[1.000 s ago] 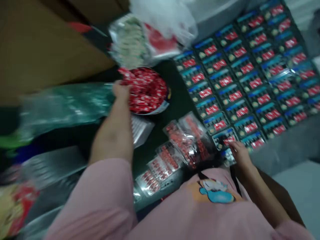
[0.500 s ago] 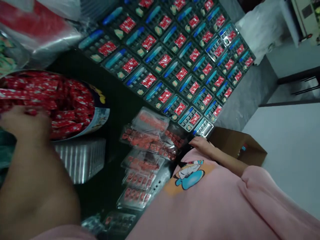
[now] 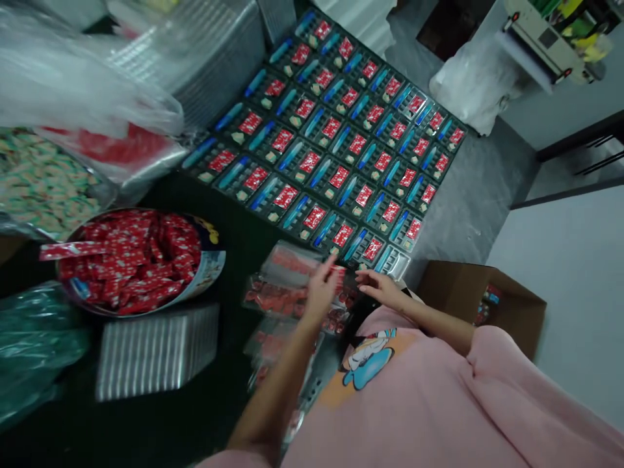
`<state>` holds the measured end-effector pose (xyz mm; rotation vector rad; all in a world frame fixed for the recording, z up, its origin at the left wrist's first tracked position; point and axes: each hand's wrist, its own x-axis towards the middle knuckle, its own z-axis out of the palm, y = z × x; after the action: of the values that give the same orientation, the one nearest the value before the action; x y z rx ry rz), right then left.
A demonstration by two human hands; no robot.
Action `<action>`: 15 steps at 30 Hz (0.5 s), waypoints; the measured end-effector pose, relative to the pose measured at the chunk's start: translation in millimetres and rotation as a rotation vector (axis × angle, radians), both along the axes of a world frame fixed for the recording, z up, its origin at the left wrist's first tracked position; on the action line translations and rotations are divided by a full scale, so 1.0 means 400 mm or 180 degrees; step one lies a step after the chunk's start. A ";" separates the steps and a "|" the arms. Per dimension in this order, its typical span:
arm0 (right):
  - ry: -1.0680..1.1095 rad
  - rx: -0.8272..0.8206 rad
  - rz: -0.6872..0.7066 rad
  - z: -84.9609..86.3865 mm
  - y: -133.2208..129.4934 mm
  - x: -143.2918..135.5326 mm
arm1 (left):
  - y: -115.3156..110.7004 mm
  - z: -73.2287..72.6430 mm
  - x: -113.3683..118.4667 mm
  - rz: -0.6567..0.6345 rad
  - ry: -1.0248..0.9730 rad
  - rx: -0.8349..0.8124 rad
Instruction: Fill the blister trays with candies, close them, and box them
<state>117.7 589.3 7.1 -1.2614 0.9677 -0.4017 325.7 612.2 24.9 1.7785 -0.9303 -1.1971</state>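
Note:
My left hand (image 3: 320, 294) is over the stack of clear packs with red pieces (image 3: 277, 296), its fingers closed on a small red packet (image 3: 340, 274), partly blurred. Close to my shirt, my right hand (image 3: 383, 290) has its fingers apart and nothing visible in them. Just beyond it lies a clear compartment tray (image 3: 394, 262) at the near end of the rows. The other trays (image 3: 341, 175) each hold a blue pen-like stick, a red packet and a small pale piece. Further left stands a round tub (image 3: 209, 263) filled with red packets (image 3: 141, 260).
A stack of clear ribbed trays (image 3: 156, 351) sits below the tub, with green plastic (image 3: 39, 351) beside it. Pale green-edged pieces (image 3: 49, 182) and plastic bags (image 3: 88, 91) are at the upper left. An open cardboard box (image 3: 453, 286) stands at the right.
My left hand has left the tub and come right, towards my right hand, with a red packet in it. The view has shifted, showing more of the table's left side.

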 end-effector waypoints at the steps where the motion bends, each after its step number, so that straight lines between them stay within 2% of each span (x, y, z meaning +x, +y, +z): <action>1: -0.0018 0.0048 -0.0096 -0.001 0.005 -0.012 | 0.017 -0.015 -0.079 -0.0100 0.0455 0.0158; 3: 0.0088 0.0082 -0.0257 -0.006 0.018 -0.052 | 0.047 -0.041 -0.196 -0.0019 0.1128 0.0368; 5: 0.0266 0.0158 -0.0327 -0.016 0.030 -0.109 | 0.069 -0.065 -0.257 -0.0022 0.1523 0.0495; 7: 0.0472 0.0271 -0.0379 -0.034 0.036 -0.172 | 0.085 -0.091 -0.280 -0.0238 0.1681 0.0570; 9: 0.0774 0.0265 -0.0632 -0.059 0.030 -0.230 | 0.096 -0.120 -0.284 -0.0569 0.1571 0.0599; 12: 0.1301 0.0036 -0.1148 -0.105 -0.003 -0.292 | 0.102 -0.158 -0.286 -0.0996 0.0992 0.0593; 15: 0.1616 -0.0171 -0.1422 -0.148 -0.045 -0.321 | 0.100 -0.179 -0.296 -0.1386 0.0422 0.0431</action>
<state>-10.9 571.5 -52.0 -1.2147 1.6947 -0.4626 207.1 652.3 -46.8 1.6201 -1.2205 -1.6642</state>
